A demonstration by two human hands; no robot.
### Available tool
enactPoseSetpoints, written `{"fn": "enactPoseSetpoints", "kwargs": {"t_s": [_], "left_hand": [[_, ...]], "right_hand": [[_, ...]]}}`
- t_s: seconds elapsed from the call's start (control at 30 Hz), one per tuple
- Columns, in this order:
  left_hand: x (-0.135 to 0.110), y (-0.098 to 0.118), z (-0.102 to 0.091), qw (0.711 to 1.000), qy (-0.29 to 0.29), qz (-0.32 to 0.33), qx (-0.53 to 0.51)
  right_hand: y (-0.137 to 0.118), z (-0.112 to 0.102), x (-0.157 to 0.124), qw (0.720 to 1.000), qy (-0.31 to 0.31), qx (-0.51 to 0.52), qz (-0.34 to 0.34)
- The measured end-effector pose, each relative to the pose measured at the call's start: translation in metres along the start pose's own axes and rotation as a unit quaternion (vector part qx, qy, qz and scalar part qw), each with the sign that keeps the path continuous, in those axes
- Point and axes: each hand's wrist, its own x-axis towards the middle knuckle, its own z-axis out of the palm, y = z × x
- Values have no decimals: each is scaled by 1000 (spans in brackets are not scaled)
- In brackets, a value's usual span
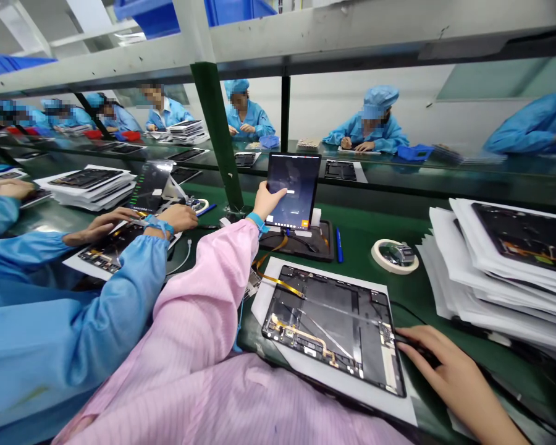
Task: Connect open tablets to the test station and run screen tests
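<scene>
My left hand, in a pink sleeve with a blue wrist strap, grips the left edge of an upright lit tablet screen, its thumb lying on the glass. My right hand pinches a black cable plug against the right edge of an opened tablet housing. That housing lies on white paper, its inside facing up, with an orange-gold flex cable reaching out past its upper left side. Behind the screen's foot sits a black stand base with thin cables. Whether the plug is seated cannot be seen.
To the right rises a stack of papers and tablet housings. A tape roll and blue pen lie on the green bench. Close on my left, a co-worker's blue sleeves reach over another housing. A green post stands ahead.
</scene>
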Motion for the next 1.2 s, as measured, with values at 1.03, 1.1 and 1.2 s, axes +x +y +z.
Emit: {"fn": "enactPoseSetpoints", "kwargs": {"t_s": [1.03, 1.1, 1.2], "left_hand": [[-210, 49, 57, 812, -390, 300, 315], [-212, 47, 58, 793, -387, 332, 332], [-214, 43, 59, 779, -383, 347, 354]], "right_hand": [[-37, -30, 29, 992, -73, -102, -34], [-32, -21, 45, 990, -63, -124, -13], [-27, -8, 63, 973, -89, -207, -47]]}}
